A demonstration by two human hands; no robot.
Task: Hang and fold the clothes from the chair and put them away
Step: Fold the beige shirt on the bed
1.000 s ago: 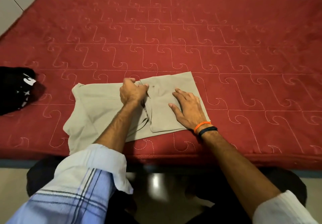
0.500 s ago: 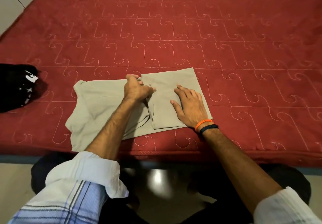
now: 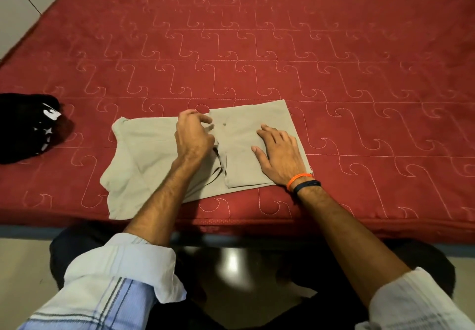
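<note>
Fingers of my left hand (image 3: 194, 134), which a second earlier had been bunched tight on the waistband, had loosened and half spread, their tips barely catching the cloth beside the button; whether they still pinched it I could not tell. Meanwhile my right hand (image 3: 281, 155) stayed flat, fingers straight, pressing the folded panel of the beige trousers (image 3: 144, 155) near the front edge of the red bed (image 3: 282, 47). That release suggested the fold was set, with another fold to come.
</note>
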